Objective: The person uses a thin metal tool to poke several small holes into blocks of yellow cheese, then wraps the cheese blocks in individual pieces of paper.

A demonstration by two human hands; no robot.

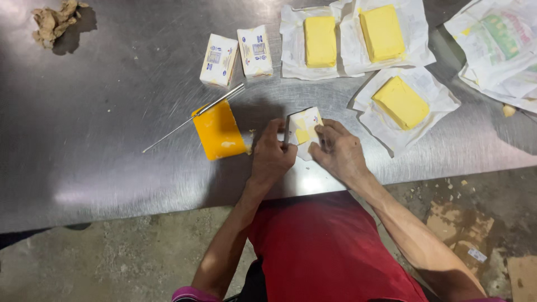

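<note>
- here, my left hand [272,155] is gripping the left side of a half-opened butter block [304,131], thumb and fingers closed together on its white wrapper.
- my right hand [337,151] is pinching the right side of the same block, fingers pressing down on the folded paper; yellow butter is showing through where the wrapper is peeling back.
- the block is sitting on the steel table [112,140], close to its near edge and a little right of the middle.
- just left of my left hand an unwrapped orange-yellow slab [219,131] is lying bare on the metal, tilted, with a thin metal rod [196,116] resting across its far corner and pointing out toward the left.
- further in, two wrapped blocks [236,55] are standing side by side, still sealed in white paper.
- along the far edge, two opened blocks [349,38] are lying on their spread wrappers, touching each other's paper.
- nearer the right edge a third opened block [400,102] is lying on its own wrapper, turned at an angle, just beyond my right hand.
- at the far right corner a heap of empty wrappers [498,45] is piling up.
- in the far left corner a crumpled brown wad [54,22] is sitting well apart from everything else.
</note>
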